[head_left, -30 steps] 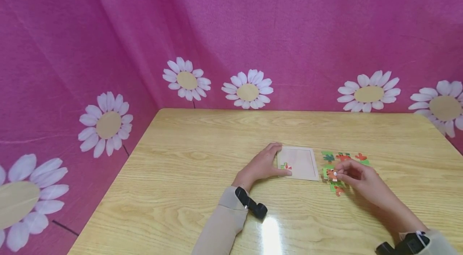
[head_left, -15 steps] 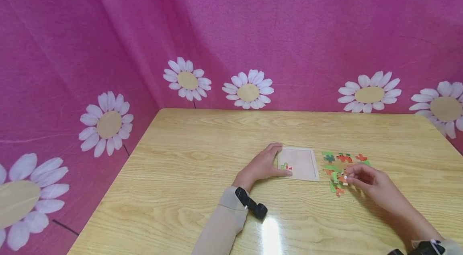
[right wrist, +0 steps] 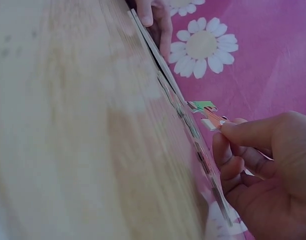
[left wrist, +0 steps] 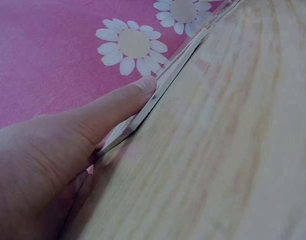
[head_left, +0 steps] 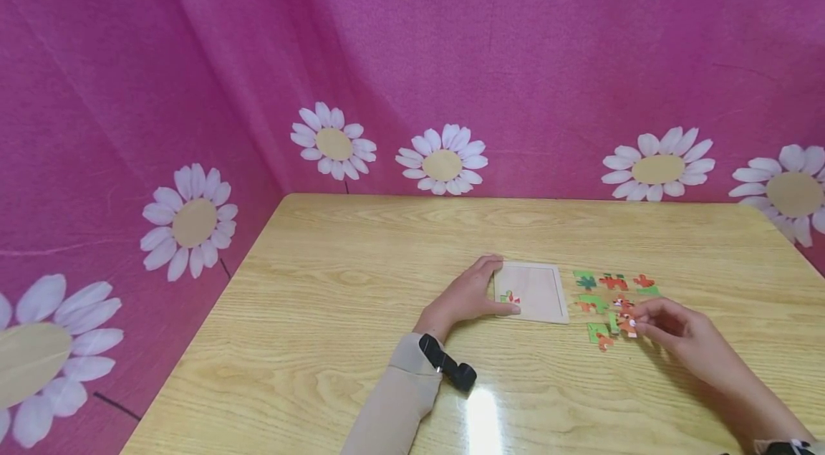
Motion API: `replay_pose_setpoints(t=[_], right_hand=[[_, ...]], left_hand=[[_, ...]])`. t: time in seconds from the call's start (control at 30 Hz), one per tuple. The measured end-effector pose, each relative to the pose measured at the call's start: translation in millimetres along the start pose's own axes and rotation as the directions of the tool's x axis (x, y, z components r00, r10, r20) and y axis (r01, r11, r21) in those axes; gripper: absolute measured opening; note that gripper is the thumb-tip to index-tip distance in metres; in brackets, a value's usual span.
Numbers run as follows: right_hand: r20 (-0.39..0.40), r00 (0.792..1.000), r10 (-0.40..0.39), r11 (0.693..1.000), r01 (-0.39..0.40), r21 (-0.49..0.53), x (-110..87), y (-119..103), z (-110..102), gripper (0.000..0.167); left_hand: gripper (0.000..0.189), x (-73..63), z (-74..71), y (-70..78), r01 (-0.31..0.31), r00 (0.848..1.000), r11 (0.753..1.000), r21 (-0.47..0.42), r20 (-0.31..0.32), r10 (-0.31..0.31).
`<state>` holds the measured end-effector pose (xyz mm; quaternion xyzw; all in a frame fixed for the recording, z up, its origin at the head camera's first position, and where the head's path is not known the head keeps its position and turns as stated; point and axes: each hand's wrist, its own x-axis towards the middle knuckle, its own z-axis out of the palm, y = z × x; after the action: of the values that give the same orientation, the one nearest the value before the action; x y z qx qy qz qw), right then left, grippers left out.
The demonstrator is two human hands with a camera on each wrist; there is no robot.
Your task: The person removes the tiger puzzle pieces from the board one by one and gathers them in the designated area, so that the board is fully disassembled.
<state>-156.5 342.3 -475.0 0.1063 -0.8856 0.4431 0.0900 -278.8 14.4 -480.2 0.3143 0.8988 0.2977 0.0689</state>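
Note:
My left hand [head_left: 465, 294] holds the left side of a square wooden puzzle tray [head_left: 543, 290]. Its thumb lies over the near rim, and its fingers reach the far left corner. In the tray's near left corner sits one small green and red puzzle piece [head_left: 509, 297]. To the right, my right hand [head_left: 686, 333] pinches an orange and green puzzle piece [head_left: 626, 327] between thumb and fingertips. The right wrist view shows that puzzle piece [right wrist: 205, 111] raised above the table, over the loose ones.
Several loose puzzle pieces [head_left: 614, 282] lie right of the tray, some partly covered by the right hand. The wooden table [head_left: 361, 247] ends at a pink curtain [head_left: 548, 46] with daisies. Light glares off the table's near part.
My right hand has moved rightward and slightly nearer with the pinched puzzle piece, uncovering loose pieces at the left of the group. The left hand and tray stay put.

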Motion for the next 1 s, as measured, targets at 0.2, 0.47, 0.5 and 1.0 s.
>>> replay_pose_setpoints(t=[0.2,0.47,0.5,1.0], right_hand=[[-0.01,0.999,0.046,0.998,-0.047,-0.036,-5.5,4,-5,0.012],[-0.004,0.999,0.045,0.999,-0.045,-0.005,-8.4,12,-8,0.011],[0.001,0.999,0.047,0.999,-0.047,-0.001,-8.5,13,-8,0.011],[0.038,0.994,0.107,0.994,-0.105,-0.036,-8.8,14,-10,0.014]], left_hand=[[0.09,-1.1,-1.1,1.0,0.002,1.0,1.0,0.007,0.001,-0.002],[0.088,-0.6,0.2,0.4,-0.009,1.0,1.0,0.011,-0.004,0.009],[0.088,-0.7,0.4,0.4,-0.011,1.0,1.0,0.012,-0.007,0.011],[0.09,-0.3,-1.0,0.8,0.025,0.999,1.0,0.002,0.027,-0.025]])
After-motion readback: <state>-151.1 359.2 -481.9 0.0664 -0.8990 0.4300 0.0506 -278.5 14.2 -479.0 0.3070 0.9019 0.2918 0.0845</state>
